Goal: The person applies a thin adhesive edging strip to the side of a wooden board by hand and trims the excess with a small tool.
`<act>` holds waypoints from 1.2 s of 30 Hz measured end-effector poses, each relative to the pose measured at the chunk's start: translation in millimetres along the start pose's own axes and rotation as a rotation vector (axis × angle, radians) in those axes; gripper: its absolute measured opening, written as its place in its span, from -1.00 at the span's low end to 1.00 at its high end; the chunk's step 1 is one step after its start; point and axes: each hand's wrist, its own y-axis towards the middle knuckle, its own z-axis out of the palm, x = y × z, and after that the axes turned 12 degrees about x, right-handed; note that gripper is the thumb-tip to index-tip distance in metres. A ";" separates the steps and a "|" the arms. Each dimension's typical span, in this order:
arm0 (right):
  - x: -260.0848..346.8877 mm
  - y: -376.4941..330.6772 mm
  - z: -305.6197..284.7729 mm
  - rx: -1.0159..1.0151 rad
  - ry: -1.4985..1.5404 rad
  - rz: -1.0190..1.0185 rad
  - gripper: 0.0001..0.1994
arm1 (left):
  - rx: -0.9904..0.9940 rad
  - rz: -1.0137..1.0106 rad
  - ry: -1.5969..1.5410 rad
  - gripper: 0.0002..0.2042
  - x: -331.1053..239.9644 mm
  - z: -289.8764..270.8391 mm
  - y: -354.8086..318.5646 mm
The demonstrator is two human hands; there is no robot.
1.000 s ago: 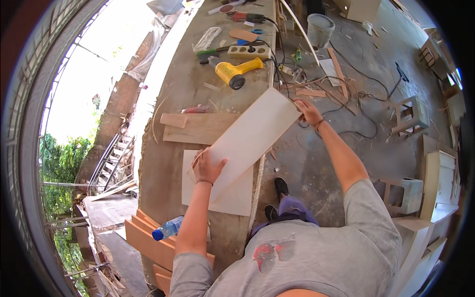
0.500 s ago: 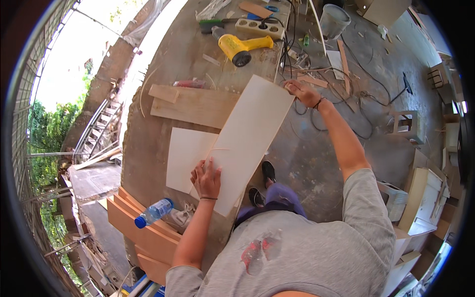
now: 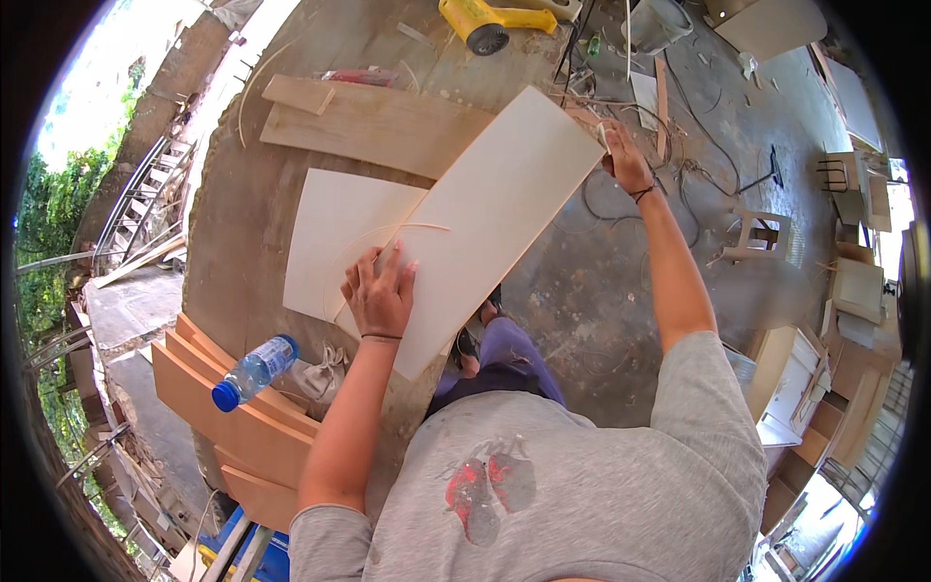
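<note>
Left hand (image 3: 380, 291) lay flat, fingers spread, on a pale panel (image 3: 485, 218) overhanging the workbench (image 3: 242, 223) edge; right hand (image 3: 624, 160) gripped the panel's far corner.

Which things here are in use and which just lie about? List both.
In use: long pale board, pressed flat by the left hand and gripped at its far end by the right hand; pale sheet under it.

Lying about: water bottle, yellow power tool, brown planks, white bucket.
</note>
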 end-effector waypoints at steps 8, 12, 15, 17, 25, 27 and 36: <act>-20.1 6.5 38.0 -0.430 -0.098 -0.050 -0.60 | 0.046 -0.064 -0.055 -0.62 -1.2 1.1 -2.5; -21.8 12.9 50.6 -0.559 -0.181 -0.068 -0.49 | -0.016 -0.026 -0.082 -0.62 0.9 -0.4 2.1; -16.5 14.4 56.4 -0.642 -0.253 -0.049 -0.47 | 0.001 -0.023 -0.094 -0.63 1.5 -0.7 4.0; -12.2 10.5 60.0 -0.608 -0.268 -0.060 -0.46 | 0.024 -0.030 -0.100 -0.63 1.8 -0.2 3.1; -11.9 -10.5 77.8 -0.613 -0.298 -0.065 -0.45 | -0.011 -0.032 -0.130 -0.63 2.1 1.0 -2.6; -13.4 -18.7 89.3 -0.610 -0.275 -0.027 -0.45 | -0.008 -0.034 -0.125 -0.63 1.7 1.5 -3.4; 23.6 -102.7 179.9 -0.520 -0.039 -0.089 -0.50 | -0.015 -0.036 -0.111 -0.63 0.7 5.9 -4.1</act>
